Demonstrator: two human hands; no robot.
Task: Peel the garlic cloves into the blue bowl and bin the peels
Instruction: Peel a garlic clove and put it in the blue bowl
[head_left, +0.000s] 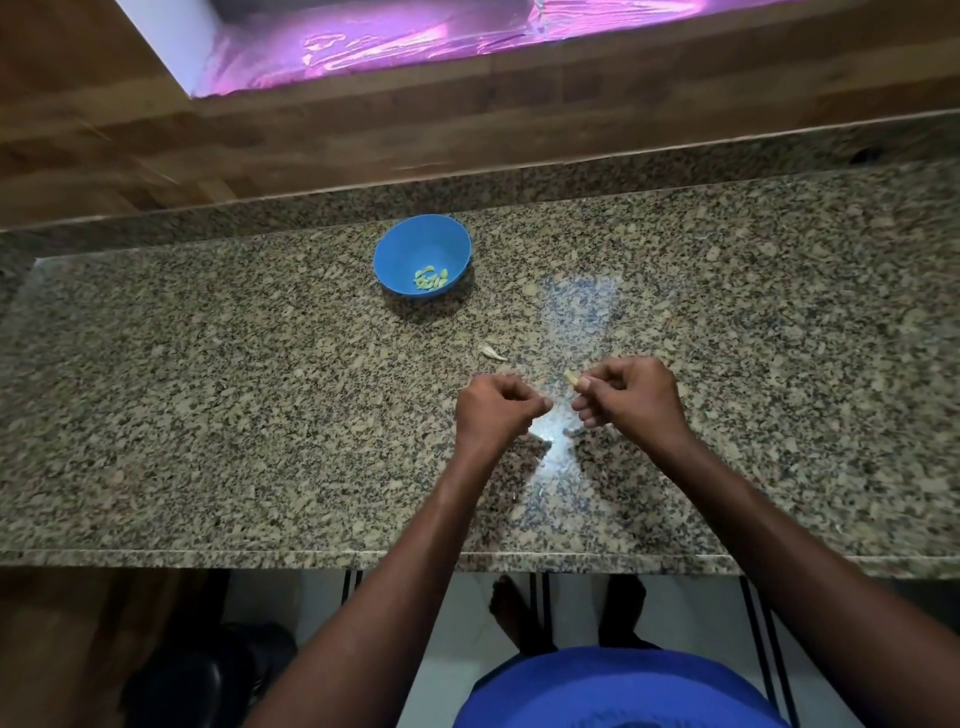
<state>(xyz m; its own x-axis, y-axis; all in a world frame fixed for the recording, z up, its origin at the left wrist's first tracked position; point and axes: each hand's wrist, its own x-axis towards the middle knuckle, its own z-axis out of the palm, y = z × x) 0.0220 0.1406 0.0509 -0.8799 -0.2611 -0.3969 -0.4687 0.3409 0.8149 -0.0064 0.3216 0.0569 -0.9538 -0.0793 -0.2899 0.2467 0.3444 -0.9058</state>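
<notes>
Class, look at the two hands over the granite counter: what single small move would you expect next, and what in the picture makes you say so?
Probably the right hand carries the garlic clove it pinches to the blue bowl and drops it in. The clove's visible tip looks bare and yellowish, like the peeled cloves already in the bowl. The left hand is curled beside it; whether it holds peel cannot be told.

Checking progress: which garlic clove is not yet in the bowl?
The clove pinched in the right hand, above the counter. The other cloves lie peeled in the blue bowl.

counter (260, 389): speckled polished granite | blue bowl (400, 249): smooth plastic | wall (156, 135): wood
</notes>
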